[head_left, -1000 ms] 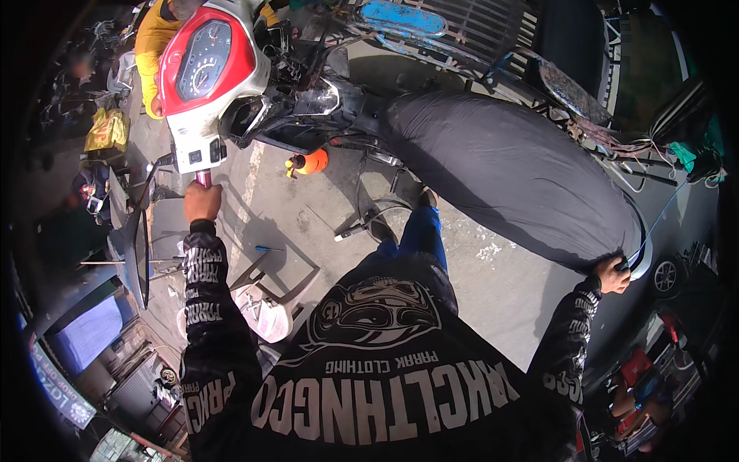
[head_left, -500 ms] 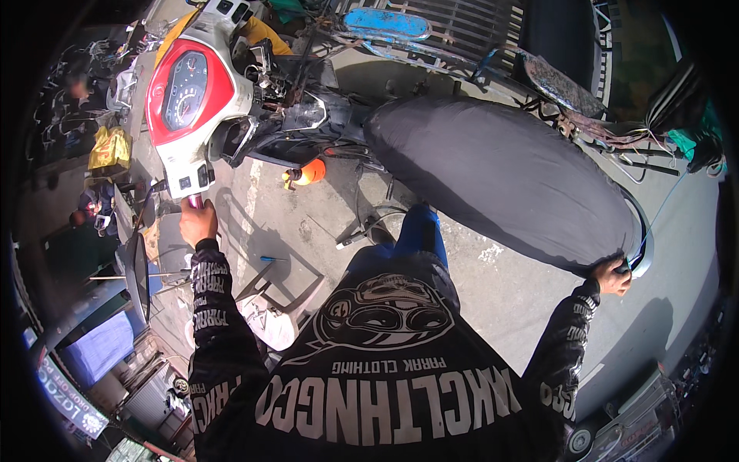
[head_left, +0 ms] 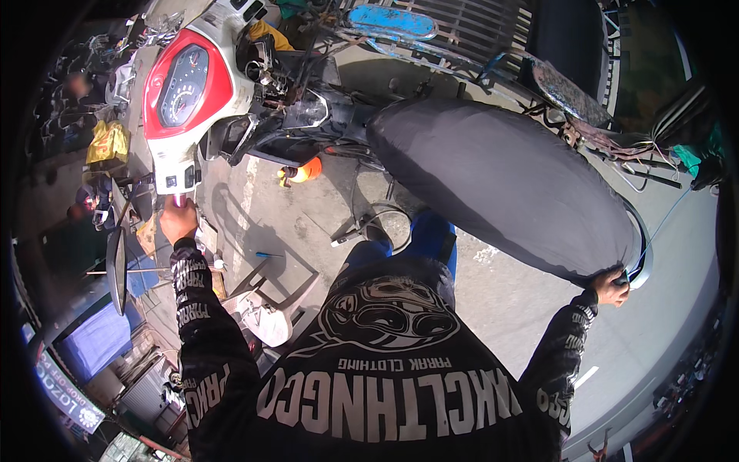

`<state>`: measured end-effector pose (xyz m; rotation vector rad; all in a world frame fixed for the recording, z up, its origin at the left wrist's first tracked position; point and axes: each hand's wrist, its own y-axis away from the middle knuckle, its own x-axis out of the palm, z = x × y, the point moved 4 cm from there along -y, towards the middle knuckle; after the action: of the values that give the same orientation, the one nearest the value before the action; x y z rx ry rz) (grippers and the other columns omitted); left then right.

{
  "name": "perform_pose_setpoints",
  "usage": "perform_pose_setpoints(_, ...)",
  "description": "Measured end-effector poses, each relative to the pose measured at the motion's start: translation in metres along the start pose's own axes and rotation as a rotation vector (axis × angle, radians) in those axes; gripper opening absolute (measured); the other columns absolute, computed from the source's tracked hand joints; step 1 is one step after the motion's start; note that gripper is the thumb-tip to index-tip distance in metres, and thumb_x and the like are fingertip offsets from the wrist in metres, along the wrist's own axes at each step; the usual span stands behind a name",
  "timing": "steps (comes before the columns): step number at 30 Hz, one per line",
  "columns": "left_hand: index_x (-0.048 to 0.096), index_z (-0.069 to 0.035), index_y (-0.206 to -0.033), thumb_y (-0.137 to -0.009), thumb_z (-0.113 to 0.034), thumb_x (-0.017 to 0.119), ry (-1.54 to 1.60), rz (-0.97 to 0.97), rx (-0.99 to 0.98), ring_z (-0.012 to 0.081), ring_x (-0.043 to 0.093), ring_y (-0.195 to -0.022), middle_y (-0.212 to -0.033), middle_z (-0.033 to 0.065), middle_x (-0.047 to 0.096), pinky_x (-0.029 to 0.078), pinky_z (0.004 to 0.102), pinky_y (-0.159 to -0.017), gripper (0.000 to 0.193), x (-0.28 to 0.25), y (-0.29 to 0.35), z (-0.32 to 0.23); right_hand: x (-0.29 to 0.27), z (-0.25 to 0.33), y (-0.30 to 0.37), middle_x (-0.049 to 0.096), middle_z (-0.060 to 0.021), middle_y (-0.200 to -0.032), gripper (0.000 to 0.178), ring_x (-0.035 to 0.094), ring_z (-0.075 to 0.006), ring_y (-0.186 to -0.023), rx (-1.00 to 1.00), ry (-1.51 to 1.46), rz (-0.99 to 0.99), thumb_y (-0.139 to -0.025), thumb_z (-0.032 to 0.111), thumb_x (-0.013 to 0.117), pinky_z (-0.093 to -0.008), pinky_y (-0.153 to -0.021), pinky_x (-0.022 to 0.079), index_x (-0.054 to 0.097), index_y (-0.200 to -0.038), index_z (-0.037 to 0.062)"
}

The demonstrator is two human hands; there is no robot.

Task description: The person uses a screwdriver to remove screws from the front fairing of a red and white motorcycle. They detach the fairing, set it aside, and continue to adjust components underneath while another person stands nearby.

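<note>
A motorcycle stands in front of me, its red-and-white handlebar cover (head_left: 165, 146) with a round-ended speedometer panel (head_left: 183, 88) at the left. My left hand (head_left: 179, 223) is closed around the purplish handlebar grip (head_left: 180, 201). Stretching off to the right is the long dark grey seat (head_left: 500, 185). At its rear end, my right hand (head_left: 610, 287) is wrapped round the pale grab rail (head_left: 640, 266); part of its fingers is hidden under the seat's edge. Between cover and seat, the frame (head_left: 312, 112) shows without body panels.
An orange spray bottle (head_left: 306, 170) lies on the concrete beyond my legs. A blue-handled screwdriver (head_left: 268, 255) and a pale chair-like piece (head_left: 269, 316) are at the left. Behind the motorcycle stands a rusty metal frame with a blue pad (head_left: 391, 21). A mirror (head_left: 116, 269) juts out near my left arm.
The handlebar has swung a little, carrying its grip and my left hand to the left and slightly nearer. My right hand keeps its hold on the rail. My legs have shifted slightly.
</note>
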<state>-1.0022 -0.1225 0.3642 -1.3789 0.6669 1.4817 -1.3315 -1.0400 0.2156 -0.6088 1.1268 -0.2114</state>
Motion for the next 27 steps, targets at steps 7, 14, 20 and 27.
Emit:
perform_pose_setpoints(7,0.064,-0.011,-0.095,-0.074,-0.03,0.064,-0.066,0.024,0.029,0.041,0.064,-0.084,-0.085,0.0219,0.067,0.05,0.0476,-0.074,0.029,-0.005,-0.035,0.019,-0.002,0.001,0.003,0.045,-0.0232,-0.121,0.057,0.033,-0.0376,-0.119,0.035,-0.016,-0.011,-0.081,0.053,0.058,-0.052,-0.098,0.032,0.061,-0.106,0.0021)
perform_pose_setpoints(14,0.065,-0.004,-0.097,-0.071,-0.031,0.07,0.054,0.036,0.121,0.0347,0.067,-0.082,-0.086,0.0181,0.069,0.05,0.0432,-0.075,0.038,0.01,-0.06,0.045,0.001,-0.003,0.0,0.048,-0.0206,-0.117,0.059,0.036,-0.038,-0.115,-0.003,0.054,-0.014,-0.079,0.051,0.063,-0.0519,-0.095,0.035,0.059,-0.109,0.0004)
perform_pose_setpoints(20,0.058,0.0,-0.109,-0.074,-0.03,0.073,0.514,0.346,-0.047,0.0174,0.062,-0.06,-0.088,0.0091,0.067,0.048,0.0296,-0.052,0.048,0.015,-0.063,0.05,0.0,0.0,-0.001,0.046,-0.0224,-0.121,0.059,0.033,-0.0363,-0.119,0.058,0.05,0.035,-0.08,0.053,0.055,-0.0506,-0.1,0.031,0.061,-0.107,0.0006)
perform_pose_setpoints(27,0.065,0.001,-0.096,-0.076,-0.033,0.065,0.462,0.598,-0.191,0.0179,0.063,-0.055,-0.081,0.0111,0.068,0.047,0.0279,-0.049,0.039,0.025,-0.067,0.045,0.0,0.003,-0.005,0.046,-0.0215,-0.123,0.058,0.033,-0.0359,-0.12,0.035,0.132,0.055,-0.082,0.049,0.052,-0.0495,-0.098,0.033,0.059,-0.112,0.0007)
